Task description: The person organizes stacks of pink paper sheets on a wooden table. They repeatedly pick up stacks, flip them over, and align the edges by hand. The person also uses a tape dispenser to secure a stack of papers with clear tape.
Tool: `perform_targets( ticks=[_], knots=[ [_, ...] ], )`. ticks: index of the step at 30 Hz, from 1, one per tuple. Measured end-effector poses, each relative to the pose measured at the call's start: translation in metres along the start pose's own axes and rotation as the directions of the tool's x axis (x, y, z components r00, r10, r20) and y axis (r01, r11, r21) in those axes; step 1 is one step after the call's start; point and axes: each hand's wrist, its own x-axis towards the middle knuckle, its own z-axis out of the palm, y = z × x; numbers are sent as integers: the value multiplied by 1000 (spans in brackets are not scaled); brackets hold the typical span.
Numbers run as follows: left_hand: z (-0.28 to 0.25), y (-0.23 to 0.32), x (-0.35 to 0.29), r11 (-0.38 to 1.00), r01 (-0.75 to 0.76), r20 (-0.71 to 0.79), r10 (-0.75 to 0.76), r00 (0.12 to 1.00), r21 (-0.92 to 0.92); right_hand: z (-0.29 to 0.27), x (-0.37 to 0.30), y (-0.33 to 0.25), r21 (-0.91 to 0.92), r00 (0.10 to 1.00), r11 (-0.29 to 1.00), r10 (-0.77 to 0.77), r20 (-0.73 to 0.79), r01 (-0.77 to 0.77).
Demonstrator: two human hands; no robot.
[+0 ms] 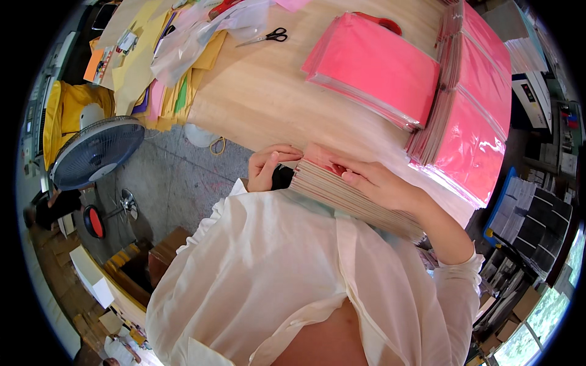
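Note:
A thick stack of thin layers with a pink top (360,196) rests against my white shirt at the table's near edge. Its layered cream side faces me. My right hand (387,186) lies across the top of the stack, with fingers bent over it and thumb alongside. At the stack's left end, my left hand (266,168) curls its fingers against the corner, thumb raised. A small black thing (282,177) shows beside the left palm; what it is I cannot tell. Beyond the stack, pink packs in clear plastic (378,67) lie piled on the table.
Taller pink plastic-wrapped piles (470,116) line the table's right side. Black-handled scissors (268,36) and a red-handled tool (381,23) lie farther back. Coloured paper scraps (183,91) cover the left end. A standing fan (97,149) is at left.

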Motion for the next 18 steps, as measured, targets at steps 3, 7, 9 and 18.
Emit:
perform_targets(
  ticks=[3, 7, 9, 18],
  knots=[
    [1, 0, -2, 999, 28, -9, -28, 1000, -24, 0, 1, -1, 5, 1000, 1000, 6, -2, -6],
    [3, 1, -1, 990, 106, -2, -107, 994, -96, -1, 3, -2, 58, 1000, 998, 8, 0, -8],
    [4, 1, 1, 990, 111, 0, -112, 994, -87, -1, 3, -1, 59, 1000, 998, 1, 2, -1],
    [-4, -4, -3, 997, 47, 104, -53, 993, 54, 6, 6, 8, 20, 994, 995, -98, -56, 100]
  ],
)
